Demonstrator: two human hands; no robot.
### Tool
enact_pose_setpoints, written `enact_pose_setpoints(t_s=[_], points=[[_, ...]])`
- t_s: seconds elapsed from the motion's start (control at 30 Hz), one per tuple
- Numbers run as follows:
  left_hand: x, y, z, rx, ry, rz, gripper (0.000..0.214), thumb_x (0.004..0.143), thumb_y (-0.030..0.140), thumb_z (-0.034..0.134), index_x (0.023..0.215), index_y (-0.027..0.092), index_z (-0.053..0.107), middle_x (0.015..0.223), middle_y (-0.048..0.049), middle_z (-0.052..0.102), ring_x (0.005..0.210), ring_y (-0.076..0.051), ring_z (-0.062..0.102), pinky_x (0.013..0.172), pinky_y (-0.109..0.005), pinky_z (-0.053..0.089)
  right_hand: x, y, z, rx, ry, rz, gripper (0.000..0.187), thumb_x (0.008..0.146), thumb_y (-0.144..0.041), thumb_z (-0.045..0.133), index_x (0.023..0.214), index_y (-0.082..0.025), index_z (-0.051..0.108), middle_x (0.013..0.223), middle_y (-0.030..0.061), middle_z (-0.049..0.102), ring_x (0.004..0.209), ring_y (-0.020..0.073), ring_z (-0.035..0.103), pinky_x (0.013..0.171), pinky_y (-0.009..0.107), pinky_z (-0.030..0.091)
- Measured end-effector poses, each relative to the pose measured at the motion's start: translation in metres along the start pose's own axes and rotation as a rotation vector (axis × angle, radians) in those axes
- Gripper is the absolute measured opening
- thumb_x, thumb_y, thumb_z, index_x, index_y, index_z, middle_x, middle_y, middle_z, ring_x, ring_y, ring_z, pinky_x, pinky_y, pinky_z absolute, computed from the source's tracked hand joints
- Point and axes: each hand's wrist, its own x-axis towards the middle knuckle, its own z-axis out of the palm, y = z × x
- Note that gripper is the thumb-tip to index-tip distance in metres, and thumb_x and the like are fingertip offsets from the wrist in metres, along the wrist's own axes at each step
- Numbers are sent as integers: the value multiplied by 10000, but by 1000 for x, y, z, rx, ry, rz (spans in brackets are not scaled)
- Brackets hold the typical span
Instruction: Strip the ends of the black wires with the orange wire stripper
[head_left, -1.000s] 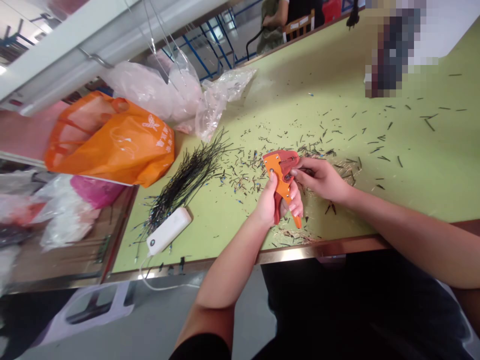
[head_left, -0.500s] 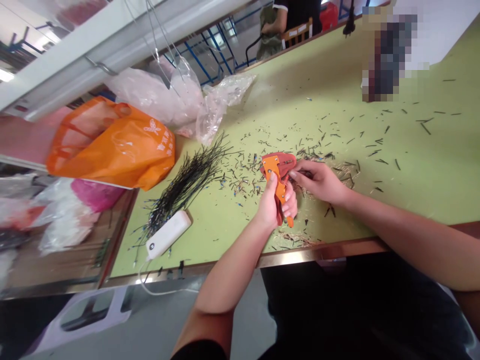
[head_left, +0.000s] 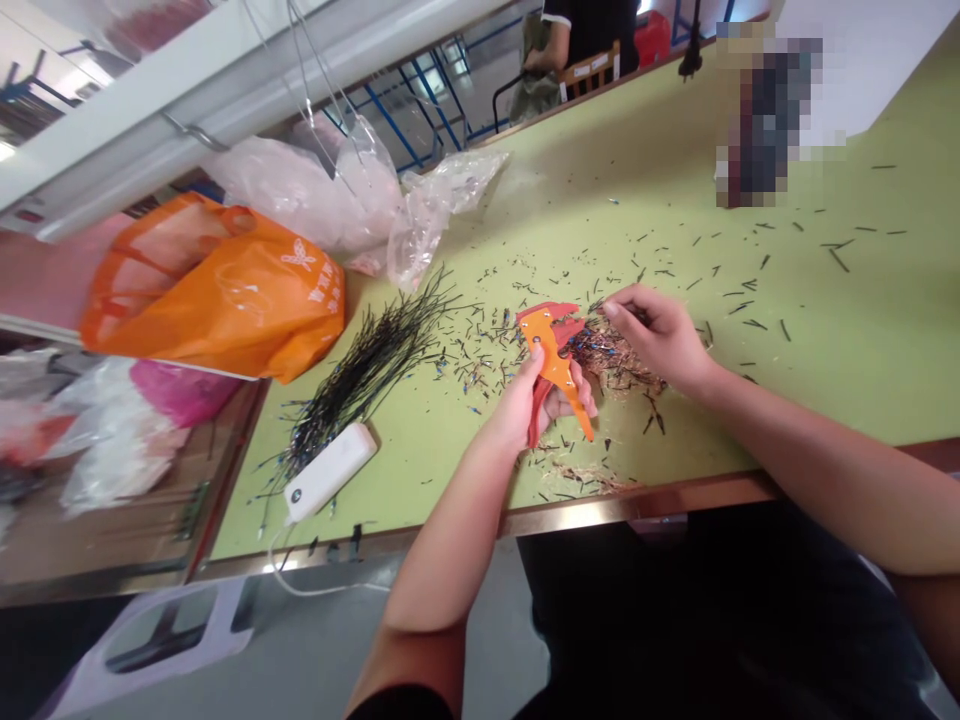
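Observation:
My left hand [head_left: 521, 405] grips an orange-red automatic wire stripper [head_left: 551, 350], which lies tilted across the palm. My right hand [head_left: 656, 338] sits just to its right, apart from the tool, with the fingers pinched together around what looks like a thin black wire. Under the fingertips of my right hand lies a heap of cut wire bits and insulation scraps [head_left: 615, 362]. Many short black wire pieces [head_left: 487, 340] are scattered over the yellow-green table [head_left: 750, 390]. A bundle of long black wires [head_left: 367, 375] lies to the left of the tool.
A white power bank [head_left: 328, 472] with a white cable lies by the bundle. An orange plastic bag [head_left: 225, 300] and clear plastic bags [head_left: 315, 195] sit beyond the table's left edge. A seated person [head_left: 581, 40] is at the far end.
My right hand has pulled away from the stripper toward the upper right. The stripper has tilted in my left hand, and the heap of scraps now shows beside it.

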Motion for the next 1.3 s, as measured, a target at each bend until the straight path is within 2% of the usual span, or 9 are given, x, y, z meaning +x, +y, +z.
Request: enact_pose_setpoints(t_s=[0.2, 0.33, 0.5, 0.6, 0.77, 0.87, 1.03, 1.17, 1.3], points=[[1, -8, 1, 133, -115, 16, 654, 853, 799, 701, 872, 146, 690, 745, -82, 721, 775, -274, 782, 786, -421, 655, -4, 0, 5, -137, -32, -20, 429, 1032, -591, 616, 892, -197, 711, 689, 10, 626, 581, 127, 476, 551, 303, 354], [3, -11, -1, 177, -93, 51, 703, 802, 842, 726, 883, 145, 699, 769, -85, 745, 773, -268, 786, 776, -406, 656, -5, -2, 3, -257, -47, -53, 327, 1048, -440, 591, 916, -176, 730, 720, 30, 684, 599, 133, 531, 585, 295, 403], [5, -14, -5, 214, -45, 93, 703, 824, 847, 699, 896, 148, 703, 778, -90, 753, 777, -260, 785, 782, -402, 654, -6, -6, -1, -390, -151, -123, 297, 1058, -283, 468, 1045, -157, 736, 846, 74, 763, 667, 158, 638, 652, 306, 460], [6, -15, -6, 232, -27, 89, 690, 869, 833, 651, 905, 146, 706, 801, -102, 762, 757, -248, 778, 766, -398, 651, -6, -7, -2, -434, -190, -89, 278, 1063, -296, 451, 1120, -161, 687, 791, 54, 752, 599, 154, 606, 624, 309, 439], [6, -14, -6, 235, -8, 84, 687, 893, 828, 615, 898, 147, 708, 781, -95, 751, 742, -240, 769, 756, -388, 645, -7, -9, -1, -361, -200, 6, 124, 1067, -310, 451, 1051, -214, 528, 787, 31, 747, 602, 148, 617, 625, 294, 441], [6, -13, -6, 233, -8, 76, 697, 882, 839, 617, 890, 147, 702, 756, -83, 733, 722, -234, 760, 732, -377, 639, -7, -8, -1, -357, -210, 14, 125, 1077, -331, 448, 1025, -229, 498, 774, 21, 731, 589, 143, 601, 615, 287, 434], [6, -13, -5, 252, -19, 89, 706, 830, 860, 668, 875, 156, 689, 721, -54, 699, 688, -218, 738, 705, -363, 628, -8, -3, -3, -474, -190, -37, 181, 1085, -370, 467, 1063, -215, 558, 764, 28, 721, 569, 143, 569, 597, 284, 416], [6, -13, -6, 249, -17, 98, 680, 858, 847, 648, 846, 168, 670, 705, -36, 670, 672, -193, 711, 707, -355, 622, -8, -3, -5, -555, -174, -91, 267, 1095, -377, 447, 1103, -186, 634, 735, 31, 706, 535, 134, 518, 586, 285, 415], [7, -14, -7, 242, -8, 90, 706, 813, 887, 662, 822, 181, 655, 688, -24, 658, 642, -178, 687, 674, -337, 606, -8, -5, -5, -567, -172, -130, 310, 1097, -359, 451, 1128, -169, 695, 789, 58, 746, 565, 141, 565, 605, 293, 439]])
